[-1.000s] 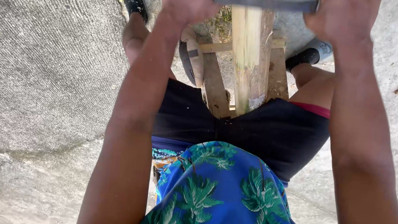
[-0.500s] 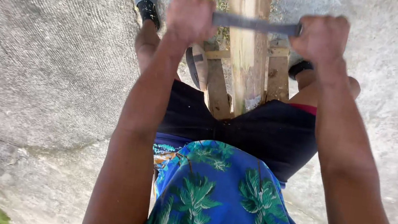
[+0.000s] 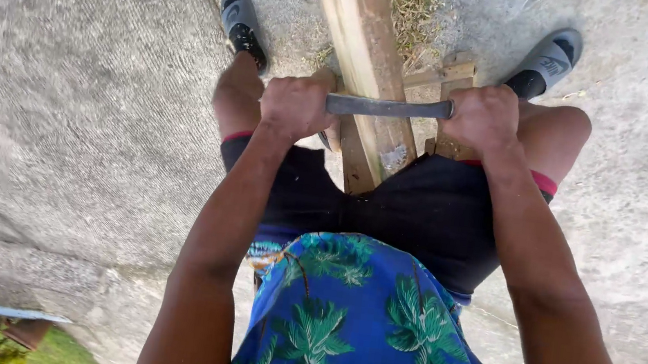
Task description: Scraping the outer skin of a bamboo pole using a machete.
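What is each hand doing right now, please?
Left hand: closed around the left end of the metal blade.
Right hand: closed around the blade's right end, across the wooden plank.

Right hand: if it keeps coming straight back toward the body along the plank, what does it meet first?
The right hand grips one end of the metal blade lying across the wooden plank. Drawn back, it likely meets the black shorts first, though depth is unclear.

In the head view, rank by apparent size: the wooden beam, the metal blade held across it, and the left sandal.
1. Wooden beam, clearly largest, though cut off at the top edge.
2. Metal blade, long but thin.
3. Left sandal.
Blade and sandal look close in area; that ranking is unsure.
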